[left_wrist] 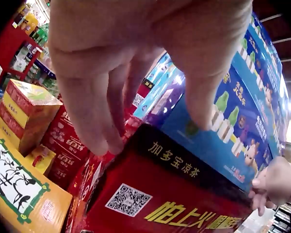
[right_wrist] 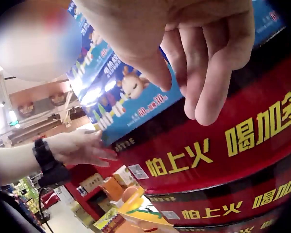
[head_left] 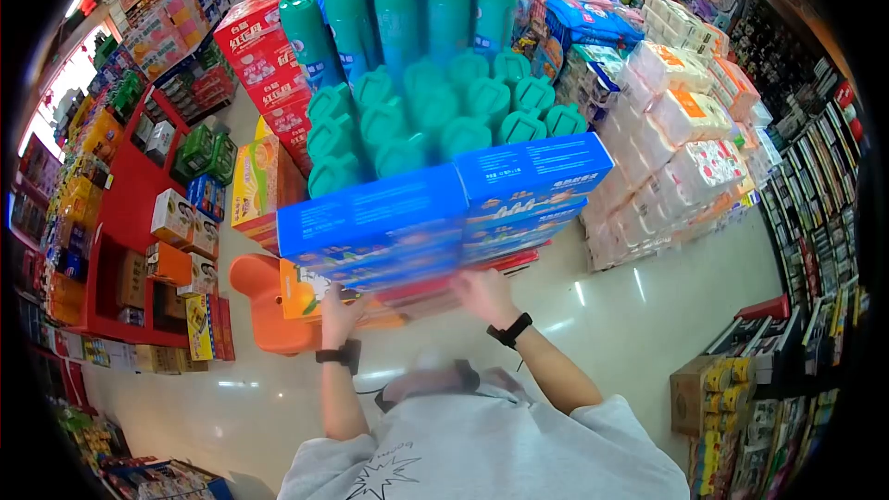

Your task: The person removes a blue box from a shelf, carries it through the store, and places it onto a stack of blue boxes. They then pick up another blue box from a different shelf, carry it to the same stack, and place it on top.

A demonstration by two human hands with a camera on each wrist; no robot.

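I face a stack of blue cartons (head_left: 444, 213) topped with teal bottles (head_left: 417, 102). It rests on red cartons (left_wrist: 174, 194) printed with yellow characters. My left hand (head_left: 341, 301) reaches to the stack's lower left. In the left wrist view my left hand (left_wrist: 153, 128) hovers with loose fingers over the red carton's top. In the right wrist view its straight fingers (right_wrist: 94, 150) lie at the red carton's (right_wrist: 223, 145) edge, under the blue carton (right_wrist: 131, 92). My right hand (head_left: 477, 285) is at the stack's lower middle. Its fingers (right_wrist: 203, 97) hang relaxed before the red carton and hold nothing.
An orange plastic bin (head_left: 259, 306) sits low, left of the stack. Red shelving (head_left: 130, 213) with boxed goods fills the left. Stacked tissue packs (head_left: 685, 148) stand to the right and dark shelves (head_left: 815, 204) line the far right. Shiny floor (head_left: 648, 315) lies between.
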